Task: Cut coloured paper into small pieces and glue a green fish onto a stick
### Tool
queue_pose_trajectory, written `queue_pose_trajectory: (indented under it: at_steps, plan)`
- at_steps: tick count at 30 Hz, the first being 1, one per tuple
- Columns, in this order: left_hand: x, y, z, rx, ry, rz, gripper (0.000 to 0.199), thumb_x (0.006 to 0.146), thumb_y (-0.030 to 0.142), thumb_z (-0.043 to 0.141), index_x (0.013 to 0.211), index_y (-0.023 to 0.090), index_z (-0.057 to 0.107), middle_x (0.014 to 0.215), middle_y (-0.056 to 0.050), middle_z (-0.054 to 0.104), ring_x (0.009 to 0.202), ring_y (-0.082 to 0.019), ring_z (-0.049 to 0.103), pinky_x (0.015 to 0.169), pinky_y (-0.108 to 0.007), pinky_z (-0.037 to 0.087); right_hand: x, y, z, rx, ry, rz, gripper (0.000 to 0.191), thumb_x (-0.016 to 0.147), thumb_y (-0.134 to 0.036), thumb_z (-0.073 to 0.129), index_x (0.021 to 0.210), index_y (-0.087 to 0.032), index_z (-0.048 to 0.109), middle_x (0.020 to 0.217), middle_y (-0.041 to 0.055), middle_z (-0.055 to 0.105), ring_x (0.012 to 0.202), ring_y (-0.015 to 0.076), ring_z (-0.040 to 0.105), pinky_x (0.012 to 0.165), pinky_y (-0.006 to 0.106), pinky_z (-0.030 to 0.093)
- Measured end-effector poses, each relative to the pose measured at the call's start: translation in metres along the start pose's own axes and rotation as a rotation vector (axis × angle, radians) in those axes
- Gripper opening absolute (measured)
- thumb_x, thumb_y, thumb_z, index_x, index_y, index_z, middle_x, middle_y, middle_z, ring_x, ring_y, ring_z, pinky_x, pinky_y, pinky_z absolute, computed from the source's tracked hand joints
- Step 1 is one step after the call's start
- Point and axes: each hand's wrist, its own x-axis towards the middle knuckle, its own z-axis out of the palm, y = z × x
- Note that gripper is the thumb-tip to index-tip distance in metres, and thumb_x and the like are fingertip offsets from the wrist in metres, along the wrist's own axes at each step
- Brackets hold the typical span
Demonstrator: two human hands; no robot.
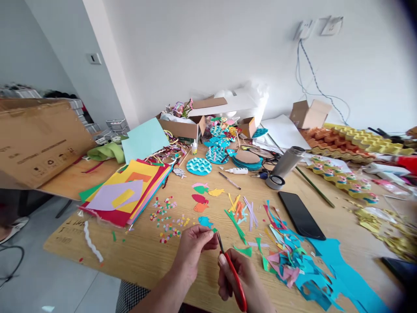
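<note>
Between the fingertips of my left hand (197, 243) is a tiny piece of green paper (214, 230). My right hand (239, 271) grips red-handled scissors (235, 276), whose blades point up at that green piece. Just beyond my hands lie paper fish: a blue fish (205, 221), an orange fish (201, 207), a yellow fish (216, 192), and red, green and pink ones. Small coloured paper bits (166, 234) are scattered to the left of them. Green paper strips (236, 226) and purple strips (250, 213) lie to the right.
At left rests a stack of coloured sheets (112, 195). Blue paper scraps (325, 261), a phone (301, 215) and a steel thermos (288, 163) are on the right. Farther back are a white glue bottle (239, 171), a pen (230, 180) and blue scalloped discs (199, 166).
</note>
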Motion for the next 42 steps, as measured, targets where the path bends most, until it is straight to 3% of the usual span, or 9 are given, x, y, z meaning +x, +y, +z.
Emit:
queue_pose_trajectory:
  at_steps: [10, 15, 28, 42]
  plan:
    - [-0.024, 0.014, -0.051, -0.188, 0.272, 0.087, 0.022, 0.059, 0.028, 0.078, 0.066, 0.015, 0.061, 0.067, -0.004, 0.069, 0.065, -0.018, 0.064, 0.066, -0.028, 0.05, 0.028, -0.01, 0.066, -0.042, -0.247, 0.071, 0.057, 0.068, -0.077, 0.05, 0.069, -0.02, 0.042, 0.043, -0.0039, 0.056, 0.034, 0.0089, 0.049, 0.036, 0.019, 0.036]
    - [-0.031, 0.019, -0.064, -0.174, 0.334, 0.137, 0.018, 0.062, 0.028, 0.075, 0.063, 0.014, 0.063, 0.066, -0.005, 0.067, 0.066, -0.018, 0.063, 0.068, -0.028, 0.049, 0.033, -0.009, 0.082, -0.032, -0.247, 0.091, 0.06, 0.063, -0.08, 0.052, 0.066, -0.02, 0.042, 0.044, -0.0034, 0.056, 0.033, 0.0086, 0.049, 0.035, 0.019, 0.035]
    - [-0.029, 0.017, -0.071, -0.191, 0.327, 0.117, 0.016, 0.067, 0.027, 0.071, 0.062, 0.014, 0.065, 0.066, -0.005, 0.067, 0.064, -0.016, 0.061, 0.063, -0.024, 0.046, 0.039, -0.008, 0.091, -0.038, -0.214, 0.095, 0.058, 0.062, -0.075, 0.058, 0.064, -0.019, 0.043, 0.042, -0.0045, 0.054, 0.031, 0.0072, 0.047, 0.032, 0.018, 0.033]
    - [-0.029, 0.012, -0.073, -0.155, 0.34, 0.134, 0.015, 0.071, 0.027, 0.068, 0.061, 0.015, 0.065, 0.061, -0.002, 0.061, 0.065, -0.015, 0.058, 0.063, -0.023, 0.045, 0.038, -0.012, 0.093, -0.054, -0.193, 0.117, 0.065, 0.053, -0.083, 0.054, 0.061, -0.02, 0.041, 0.038, -0.0057, 0.052, 0.028, 0.0057, 0.042, 0.031, 0.018, 0.03]
